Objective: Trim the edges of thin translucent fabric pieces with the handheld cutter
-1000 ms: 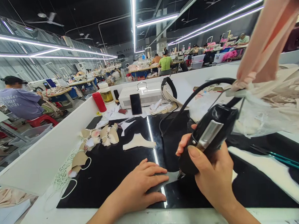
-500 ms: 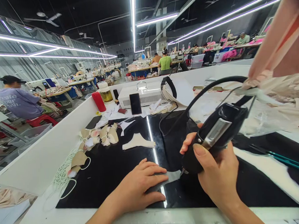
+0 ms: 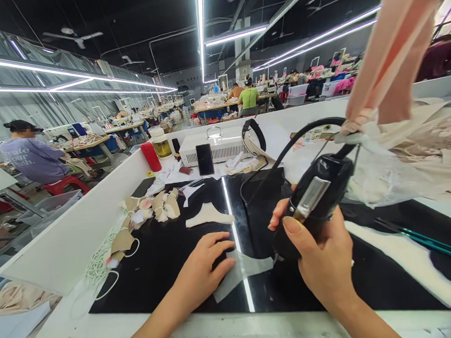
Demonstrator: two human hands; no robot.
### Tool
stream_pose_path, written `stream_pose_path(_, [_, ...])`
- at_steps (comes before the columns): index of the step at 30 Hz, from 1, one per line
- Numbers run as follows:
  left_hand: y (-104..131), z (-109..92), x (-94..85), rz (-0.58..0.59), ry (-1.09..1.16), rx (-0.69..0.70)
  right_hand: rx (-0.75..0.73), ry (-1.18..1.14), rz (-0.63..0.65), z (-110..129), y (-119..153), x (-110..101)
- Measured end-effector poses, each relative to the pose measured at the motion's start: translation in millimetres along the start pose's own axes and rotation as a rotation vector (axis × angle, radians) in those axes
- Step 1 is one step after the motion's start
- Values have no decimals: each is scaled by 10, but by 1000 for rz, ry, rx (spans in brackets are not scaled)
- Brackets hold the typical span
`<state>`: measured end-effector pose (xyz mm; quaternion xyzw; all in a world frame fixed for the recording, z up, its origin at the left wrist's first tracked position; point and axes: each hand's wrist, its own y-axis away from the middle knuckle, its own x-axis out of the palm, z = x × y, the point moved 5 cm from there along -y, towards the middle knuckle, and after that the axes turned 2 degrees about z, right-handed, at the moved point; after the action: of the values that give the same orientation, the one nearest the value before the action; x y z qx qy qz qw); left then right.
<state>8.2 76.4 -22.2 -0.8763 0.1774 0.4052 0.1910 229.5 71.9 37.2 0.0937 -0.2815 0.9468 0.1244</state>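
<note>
On the glossy black mat lies a thin, grey, see-through piece. The fingertips of my left hand rest at its upper left edge, the fingers apart and bent a little. My right hand is wrapped round a black corded tool with a metal plate on its side. The tool's lower end is by the right tip of the grey piece. Beyond my left hand lies a white shaped piece. Another long white piece lies right of my right hand.
Green-handled tweezers lie at the right. Pale cord and beige scraps are on the left. A phone leans on a white box. Pink fabric strips hang upper right. A person sits far left.
My left hand has slid left and up, uncovering more of the grey piece. The tool in my right hand appears slightly further left; the whole view has shifted a little.
</note>
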Motion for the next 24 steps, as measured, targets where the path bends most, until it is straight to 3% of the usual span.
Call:
stream_pose_path(7, [-30, 38, 14, -31, -8, -51, 25, 226, -16, 47, -78, -84])
stream_pose_path(10, [-37, 16, -5, -34, 10, -49, -26, 207, -102, 70, -68, -159])
stream_pose_path(13, [-40, 2, -16, -33, 28, -35, 15, 169, -143, 54, -81, -212])
stream_pose_path(21, [-32, 43, -17, -49, 39, -7, 34, 294, 20, 161, -272, -168])
stream_pose_path(24, [-22, 78, 1, -48, 26, -6, 32, 237, 73, 159, -238, -93])
